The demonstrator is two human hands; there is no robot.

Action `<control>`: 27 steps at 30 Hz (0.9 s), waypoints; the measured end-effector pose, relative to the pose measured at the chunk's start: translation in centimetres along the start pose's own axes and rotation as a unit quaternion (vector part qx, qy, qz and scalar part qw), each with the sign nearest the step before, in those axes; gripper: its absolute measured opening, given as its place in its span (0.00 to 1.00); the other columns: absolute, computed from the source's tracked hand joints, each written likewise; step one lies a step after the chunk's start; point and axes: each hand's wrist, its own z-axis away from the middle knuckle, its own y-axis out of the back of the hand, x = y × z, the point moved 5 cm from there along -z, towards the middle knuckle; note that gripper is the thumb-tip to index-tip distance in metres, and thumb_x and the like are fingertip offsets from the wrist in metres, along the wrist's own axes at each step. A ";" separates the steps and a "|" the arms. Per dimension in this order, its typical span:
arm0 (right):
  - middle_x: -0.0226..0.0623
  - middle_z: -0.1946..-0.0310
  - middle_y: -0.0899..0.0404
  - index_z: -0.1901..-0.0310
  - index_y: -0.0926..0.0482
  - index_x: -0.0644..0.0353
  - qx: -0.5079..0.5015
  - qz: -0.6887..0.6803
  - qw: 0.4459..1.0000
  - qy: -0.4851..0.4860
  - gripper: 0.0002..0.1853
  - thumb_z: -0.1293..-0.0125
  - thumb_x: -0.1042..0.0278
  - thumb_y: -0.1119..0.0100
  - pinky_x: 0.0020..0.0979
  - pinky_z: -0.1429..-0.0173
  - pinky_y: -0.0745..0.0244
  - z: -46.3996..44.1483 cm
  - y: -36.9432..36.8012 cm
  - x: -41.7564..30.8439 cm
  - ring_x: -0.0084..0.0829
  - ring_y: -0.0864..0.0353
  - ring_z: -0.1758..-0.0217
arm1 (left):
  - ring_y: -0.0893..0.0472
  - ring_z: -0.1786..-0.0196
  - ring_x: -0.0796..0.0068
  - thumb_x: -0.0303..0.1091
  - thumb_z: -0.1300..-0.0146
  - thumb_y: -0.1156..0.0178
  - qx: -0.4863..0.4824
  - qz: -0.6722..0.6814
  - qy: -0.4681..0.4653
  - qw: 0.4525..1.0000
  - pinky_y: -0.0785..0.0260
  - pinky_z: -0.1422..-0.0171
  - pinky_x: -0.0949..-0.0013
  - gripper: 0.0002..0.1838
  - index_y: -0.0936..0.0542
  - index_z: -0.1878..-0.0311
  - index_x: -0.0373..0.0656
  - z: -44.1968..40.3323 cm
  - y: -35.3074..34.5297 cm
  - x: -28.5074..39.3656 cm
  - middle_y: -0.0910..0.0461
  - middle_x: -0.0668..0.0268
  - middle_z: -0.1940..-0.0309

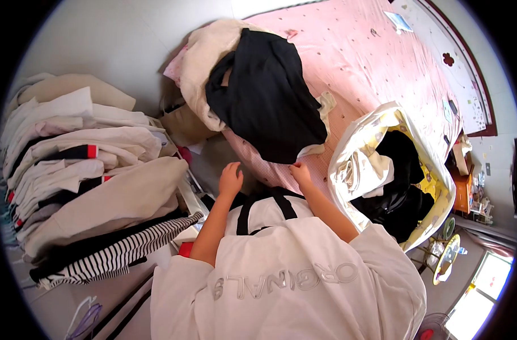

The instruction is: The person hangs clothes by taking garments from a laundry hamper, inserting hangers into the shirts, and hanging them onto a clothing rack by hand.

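A black garment (264, 93) lies spread over a cream fluffy item (204, 62) and a pale cloth on the pink bed. My right hand (300, 173) is at the garment's lower edge, its fingers pinched together near the hem; what is between them is too small to make out. My left hand (231, 178) is held in the air to the left of that edge, with its fingers apart and nothing in it. Right of my right hand stands a white and yellow fabric basket (355, 133) holding black clothes (397, 190) and a white cloth (363, 173).
The pink bed (349, 51) extends to the back. At the left hangs a dense row of clothes (108, 187), with a striped garment (122, 249) nearest. A hanger (83, 317) is at lower left. A small round table (446, 259) stands beyond the basket.
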 end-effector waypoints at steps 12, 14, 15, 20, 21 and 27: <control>0.36 0.69 0.23 0.59 0.28 0.63 -0.130 0.033 0.944 0.303 0.14 0.48 0.70 0.43 0.26 0.58 0.28 11.0 -2.5 -15.6 0.26 0.24 0.66 | 0.27 0.51 0.57 0.29 0.45 0.46 0.108 0.069 -0.020 0.992 0.35 0.46 0.64 0.13 0.25 0.56 0.40 6.2 11.1 3.3 0.25 0.58 0.55; 0.35 0.68 0.24 0.57 0.28 0.63 -0.179 0.029 0.924 0.337 0.15 0.48 0.72 0.44 0.25 0.59 0.29 14.9 -3.4 -19.7 0.25 0.24 0.67 | 0.25 0.53 0.58 0.28 0.45 0.45 0.152 0.068 0.002 0.986 0.34 0.48 0.65 0.12 0.25 0.56 0.39 8.2 13.7 3.4 0.25 0.57 0.57; 0.34 0.68 0.24 0.57 0.28 0.63 -0.203 0.015 0.909 0.365 0.15 0.48 0.73 0.44 0.25 0.59 0.29 16.7 -3.8 -21.4 0.25 0.25 0.67 | 0.25 0.54 0.58 0.27 0.45 0.45 0.174 0.068 0.015 0.982 0.34 0.48 0.66 0.12 0.25 0.56 0.38 9.4 14.9 3.5 0.24 0.57 0.58; 0.36 0.65 0.24 0.56 0.28 0.64 -0.299 -0.031 0.830 0.469 0.14 0.47 0.77 0.45 0.28 0.55 0.29 26.2 -5.2 -28.4 0.28 0.24 0.60 | 0.26 0.53 0.58 0.29 0.44 0.45 0.231 0.064 0.043 0.970 0.34 0.48 0.64 0.11 0.25 0.56 0.40 13.2 20.8 4.3 0.24 0.57 0.57; 0.37 0.65 0.24 0.56 0.28 0.64 -0.309 -0.031 0.815 0.489 0.14 0.47 0.77 0.45 0.28 0.54 0.29 28.1 -5.4 -29.6 0.29 0.24 0.60 | 0.25 0.53 0.58 0.30 0.44 0.45 0.239 0.067 0.049 0.967 0.34 0.48 0.65 0.11 0.25 0.56 0.40 13.8 22.0 4.7 0.24 0.58 0.57; 0.41 0.64 0.25 0.56 0.28 0.62 -0.356 -0.019 0.666 0.656 0.18 0.52 0.78 0.42 0.31 0.55 0.29 40.2 -5.6 -36.6 0.37 0.24 0.60 | 0.25 0.56 0.60 0.29 0.43 0.45 0.332 0.048 0.032 0.941 0.33 0.51 0.66 0.11 0.25 0.56 0.41 17.6 27.2 5.4 0.24 0.59 0.59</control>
